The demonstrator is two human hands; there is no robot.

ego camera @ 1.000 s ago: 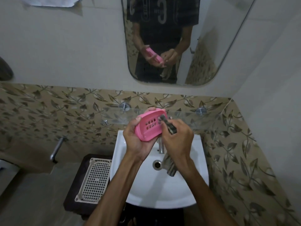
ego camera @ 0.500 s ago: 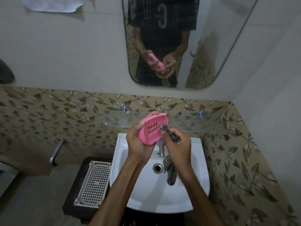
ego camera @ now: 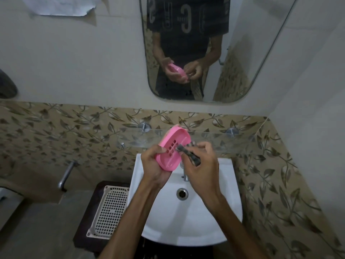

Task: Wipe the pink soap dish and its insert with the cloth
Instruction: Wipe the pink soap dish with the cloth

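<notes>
Above the white basin [ego camera: 186, 221], the left hand [ego camera: 155, 165] holds the tilted pink soap dish [ego camera: 172, 148] in its grip while the right hand [ego camera: 202, 165] pinches the cloth [ego camera: 188, 154] against its slotted inside.

A white sink [ego camera: 220, 217] under a mirror [ego camera: 242, 53], a white perforated tray [ego camera: 110, 212] just beside it

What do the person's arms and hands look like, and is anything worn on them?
Both forearms are bare, with no sleeves showing. The left hand and right hand show no gloves, rings or watch. The mirror shows a dark, short-sleeved printed T-shirt.
</notes>
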